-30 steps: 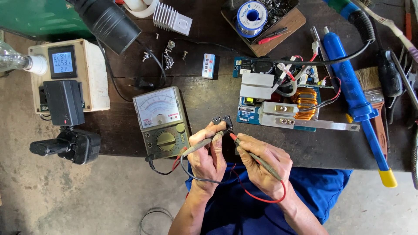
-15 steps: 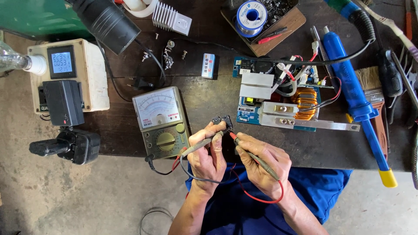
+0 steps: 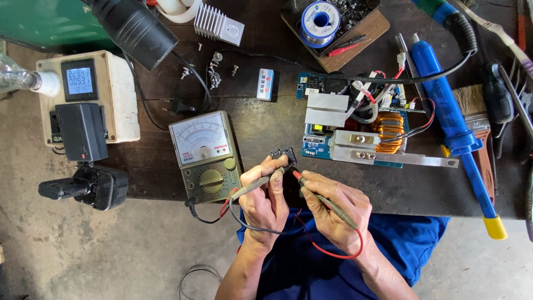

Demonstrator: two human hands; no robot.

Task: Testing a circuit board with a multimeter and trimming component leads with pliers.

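Left hand (image 3: 270,201) pinches a small black boxy component (image 3: 283,156) at its fingertips and also grips the grey-handled black-lead test probe (image 3: 256,186), fingers pressed around both. Right hand (image 3: 332,208) holds the grey-handled red-tipped test probe (image 3: 323,199) pencil-style, fingers closed on the shaft, red tip just at the component's lower side. Cannot tell if either tip actually touches a terminal; too small.

The component sits in the air over the near edge of the dark wooden tabletop (image 3: 266,128), just right of the green analog multimeter with white dial face (image 3: 206,152). Red and black leads loop down over the blue-clothed lap to the meter.

Step in hand, judged: probing the component's pins with both tips, mid-measurement. Next move would call for steady contact on two terminals, part held rigid, tips kept from slipping or bridging, dial in sight.

Nearby: blue circuit board with copper coil and metal heatsinks (image 3: 355,130) well right of the meter, blue desoldering pump with yellow tip (image 3: 452,125) further right, solder spool (image 3: 320,22) at top, cream box with digital power display (image 3: 86,94) at left.
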